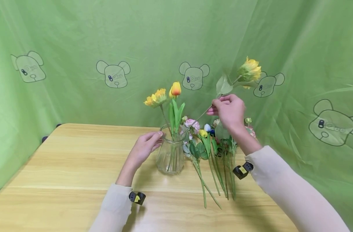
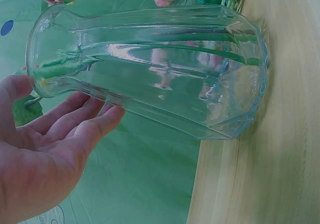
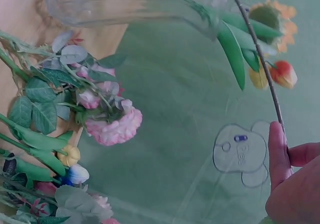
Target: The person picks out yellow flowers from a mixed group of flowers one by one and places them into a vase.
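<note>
Two hands are at work around one glass vase [image 1: 162, 161], which stands upright on the wooden counter [image 1: 83, 167]. The left hand [image 1: 144, 146] grasps it near the top, thumb at the rim and fingers against the outside of the neck. The right hand [image 1: 229, 111], raised to the right of the vase, pinches the thin stem [image 1: 201, 115] of a yellow sunflower [image 1: 250, 70] between thumb and fingers. That bloom tilts up and to the right, while the stem slants down to the vase mouth; whether its tip is inside I cannot tell. Already in the vase are another yellow flower [image 1: 156, 98], leaning left, and an orange-yellow tulip [image 1: 176, 88] with long green leaves. Just beside the vase, on its right, loose flowers lie on the counter, among them a pink bloom [image 1: 192, 125], a yellow tulip [image 1: 203, 133] and a white-and-blue tulip [image 1: 207, 127], their stems pointing toward the person. Behind hangs a green curtain [image 1: 153, 38] printed with bear faces [image 1: 116, 75]
</note>
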Action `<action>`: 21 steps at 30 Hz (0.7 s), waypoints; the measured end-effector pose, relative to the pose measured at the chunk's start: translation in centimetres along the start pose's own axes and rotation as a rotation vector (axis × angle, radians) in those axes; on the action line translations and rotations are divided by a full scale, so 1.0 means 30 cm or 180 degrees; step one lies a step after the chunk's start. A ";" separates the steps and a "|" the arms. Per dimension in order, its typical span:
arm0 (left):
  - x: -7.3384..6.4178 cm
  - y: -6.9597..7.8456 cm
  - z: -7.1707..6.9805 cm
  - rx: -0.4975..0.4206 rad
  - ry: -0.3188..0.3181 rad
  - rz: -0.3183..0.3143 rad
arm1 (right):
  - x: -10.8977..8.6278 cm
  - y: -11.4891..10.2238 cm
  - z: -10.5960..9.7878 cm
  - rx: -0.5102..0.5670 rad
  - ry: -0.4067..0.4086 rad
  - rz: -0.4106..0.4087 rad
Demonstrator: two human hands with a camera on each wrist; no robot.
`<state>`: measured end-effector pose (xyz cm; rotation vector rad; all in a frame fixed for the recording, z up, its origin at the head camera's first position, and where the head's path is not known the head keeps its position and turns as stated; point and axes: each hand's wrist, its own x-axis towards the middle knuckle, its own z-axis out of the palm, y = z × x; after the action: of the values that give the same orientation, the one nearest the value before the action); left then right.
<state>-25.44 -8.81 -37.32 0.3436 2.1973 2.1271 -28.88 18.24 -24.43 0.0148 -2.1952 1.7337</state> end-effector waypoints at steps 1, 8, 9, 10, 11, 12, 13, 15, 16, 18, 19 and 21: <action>0.000 -0.001 0.000 -0.0001 0.0006 -0.0006 | -0.005 0.003 0.009 -0.0046 -0.0026 -0.0015; 0.000 -0.005 -0.003 0.0033 0.0003 -0.0007 | -0.050 0.020 0.070 -0.0380 -0.0258 -0.0233; 0.000 -0.004 -0.003 0.0029 0.0002 -0.0010 | -0.057 0.021 0.076 -0.0420 -0.0295 -0.0272; 0.001 -0.003 -0.004 0.0030 -0.0002 -0.0008 | -0.062 0.020 0.082 -0.0462 -0.0328 -0.0308; 0.001 -0.003 -0.005 0.0034 -0.0010 -0.0003 | -0.068 0.019 0.088 -0.0526 -0.0352 -0.0337; 0.001 -0.003 -0.005 0.0029 -0.0017 0.0002 | -0.074 0.017 0.093 -0.0590 -0.0375 -0.0366; 0.002 -0.001 -0.005 0.0029 -0.0021 0.0009 | -0.080 0.014 0.098 -0.0643 -0.0397 -0.0392; 0.003 0.001 -0.005 0.0024 -0.0020 0.0011 | -0.089 0.010 0.108 -0.0752 -0.0436 -0.0457; 0.003 0.002 -0.006 0.0028 -0.0020 0.0014 | -0.095 0.008 0.114 -0.0811 -0.0450 -0.0492; 0.002 0.003 -0.006 0.0018 -0.0014 0.0005 | -0.106 0.006 0.125 -0.0886 -0.0493 -0.0586; 0.001 0.004 -0.005 0.0017 -0.0010 -0.0003 | -0.114 0.006 0.130 -0.0904 -0.0523 -0.0637; 0.000 0.004 -0.003 0.0004 -0.0016 -0.0017 | -0.129 0.007 0.140 -0.0983 -0.0567 -0.0745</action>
<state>-25.44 -8.90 -37.19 0.3425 2.1944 2.1201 -26.36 13.54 -26.49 0.3482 -2.4531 1.3009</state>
